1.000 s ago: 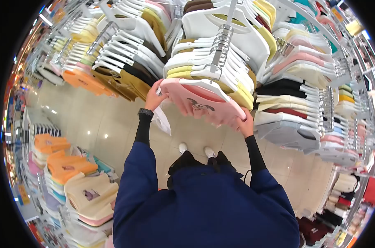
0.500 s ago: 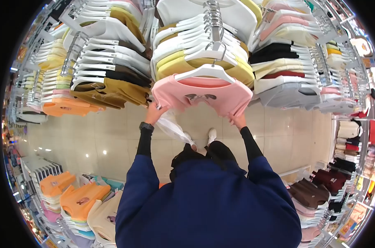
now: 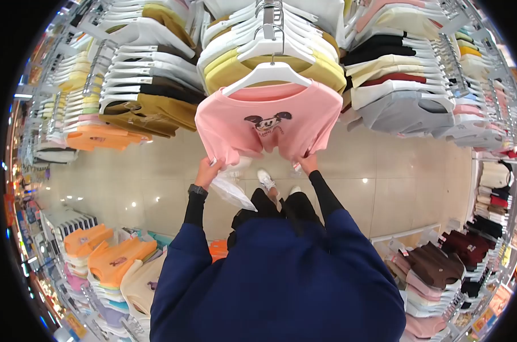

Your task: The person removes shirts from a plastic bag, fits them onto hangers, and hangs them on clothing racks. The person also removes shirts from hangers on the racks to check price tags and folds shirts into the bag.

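Pink shirt [image 3: 268, 107] hangs from a white hanger [image 3: 268, 75], just beyond both hands – the left hand [image 3: 207, 173] and right hand [image 3: 308, 163] each pinch its lower part. A hard downward tug could slip the neckline off the hanger.

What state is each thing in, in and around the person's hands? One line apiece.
Pink Mickey Mouse top, on its hanger, pulled outward
White hanger, hook upward, supporting the top
Left hand, fingers closed on the top
Right hand, fingers closed on the top
Plastic bag, dangling loosely
Wristwatch, worn on left wrist
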Demonstrator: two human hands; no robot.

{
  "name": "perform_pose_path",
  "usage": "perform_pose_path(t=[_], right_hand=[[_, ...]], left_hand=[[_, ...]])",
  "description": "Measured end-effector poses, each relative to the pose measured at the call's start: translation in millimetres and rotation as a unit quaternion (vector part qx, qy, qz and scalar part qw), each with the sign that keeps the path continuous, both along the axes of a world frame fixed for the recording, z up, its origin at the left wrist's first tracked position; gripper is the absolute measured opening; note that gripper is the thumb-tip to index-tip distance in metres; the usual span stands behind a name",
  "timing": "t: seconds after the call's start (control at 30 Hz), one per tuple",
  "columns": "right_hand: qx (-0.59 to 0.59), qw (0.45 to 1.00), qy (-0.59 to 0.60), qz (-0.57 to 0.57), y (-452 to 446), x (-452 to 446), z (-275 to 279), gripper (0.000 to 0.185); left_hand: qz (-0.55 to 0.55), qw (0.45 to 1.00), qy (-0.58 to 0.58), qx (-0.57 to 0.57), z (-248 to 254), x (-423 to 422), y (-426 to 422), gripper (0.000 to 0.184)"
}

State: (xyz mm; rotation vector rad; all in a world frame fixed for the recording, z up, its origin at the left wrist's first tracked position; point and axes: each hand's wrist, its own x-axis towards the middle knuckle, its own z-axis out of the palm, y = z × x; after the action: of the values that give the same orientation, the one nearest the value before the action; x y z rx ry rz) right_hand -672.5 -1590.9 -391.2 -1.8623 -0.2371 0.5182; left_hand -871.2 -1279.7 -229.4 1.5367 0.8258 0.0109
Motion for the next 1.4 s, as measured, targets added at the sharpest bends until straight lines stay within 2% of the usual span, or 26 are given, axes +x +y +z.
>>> perform_pose_path(t=[0.07, 0.2, 0.23, 0.33, 0.37, 0.4, 0.47, 0.57, 0.6, 0.7, 0.73, 0.83, 0.87, 0.97, 1.03, 1.13, 1.3, 1.4], right_hand=[[0.023, 0.996, 0.077, 0.033, 10.1, -3.8, -26.5, 0.032], [0.110, 0.987, 0.110, 0.035, 16.9, -32.9, -52.5, 0.035], [0.106, 0.988, 0.103, 0.047, 15.2, -43.0, -19.2, 0.035], [0.105, 0.985, 0.105, 0.088, 7.3, -57.4, 82.6, 0.037], [0.106, 0.983, 0.109, 0.101, 6.6, -58.4, 112.4, 0.038], [0.157, 0.973, 0.124, 0.113, 6.8, -60.8, 138.9, 0.036], [0.257, 0.945, 0.150, 0.134, 7.5, -61.3, 184.0, 0.033], [0.337, 0.893, 0.274, 0.120, 4.8, -62.7, 233.5, 0.030], [0.360, 0.876, 0.297, 0.124, 2.3, -59.8, 238.5, 0.028], [0.413, 0.864, 0.272, 0.094, -2.0, -55.4, 248.0, 0.027], [0.398, 0.874, 0.259, 0.104, -8.2, -55.8, 258.0, 0.026], [0.398, 0.880, 0.209, 0.156, -29.7, -62.1, 232.0, 0.027], [0.274, 0.924, 0.203, 0.174, -42.9, -64.2, 233.7, 0.028], [0.213, 0.914, 0.227, 0.259, -71.0, -70.2, 250.9, 0.028], [0.251, 0.910, 0.206, 0.259, -77.9, -78.4, 260.3, 0.030], [0.274, 0.912, 0.180, 0.246, -81.5, -81.9, 272.6, 0.033], [0.317, 0.912, 0.115, 0.233, -83.7, -82.4, 277.7, 0.033], [0.305, 0.920, 0.128, 0.210, -85.7, -83.1, 287.8, 0.021]], left_hand=[[0.039, 0.999, 0.001, 0.022, -0.5, -14.6, -0.5, 0.025], [0.187, 0.978, -0.016, 0.086, -5.9, -38.0, -11.3, 0.030], [0.230, 0.967, -0.029, 0.101, -4.3, -42.4, -22.9, 0.033], [0.128, 0.989, -0.033, 0.072, 24.1, -46.5, -83.6, 0.039], [0.064, 0.994, -0.059, 0.062, 24.5, -44.0, -104.3, 0.041], [-0.003, 0.995, -0.082, 0.053, 25.6, -41.6, -124.8, 0.042], [-0.087, 0.984, -0.107, 0.113, 54.3, -24.2, -166.9, 0.042], [-0.141, 0.983, -0.079, 0.087, 71.4, -9.1, -192.6, 0.037], [-0.164, 0.978, -0.090, 0.095, 84.2, -6.0, -196.2, 0.030], [-0.108, 0.980, -0.151, 0.070, 84.1, 0.0, -201.2, 0.025], [-0.073, 0.975, -0.204, 0.042, 74.4, 3.5, -201.5, 0.023], [-0.013, 0.985, -0.165, -0.050, 104.3, 14.1, -197.3, 0.022], [-0.007, 0.983, -0.175, -0.058, 107.4, 18.9, -196.5, 0.022], [-0.003, 0.980, -0.183, -0.074, 118.0, 27.7, -198.0, 0.022], [-0.033, 0.983, -0.161, -0.077, 131.8, 30.6, -200.3, 0.023], [-0.071, 0.977, -0.187, -0.080, 135.4, 36.7, -205.0, 0.023], [-0.050, 0.978, -0.197, -0.053, 157.0, 38.2, -209.5, 0.022], [-0.037, 0.976, -0.211, -0.031, 171.1, 35.2, -205.6, 0.021]])
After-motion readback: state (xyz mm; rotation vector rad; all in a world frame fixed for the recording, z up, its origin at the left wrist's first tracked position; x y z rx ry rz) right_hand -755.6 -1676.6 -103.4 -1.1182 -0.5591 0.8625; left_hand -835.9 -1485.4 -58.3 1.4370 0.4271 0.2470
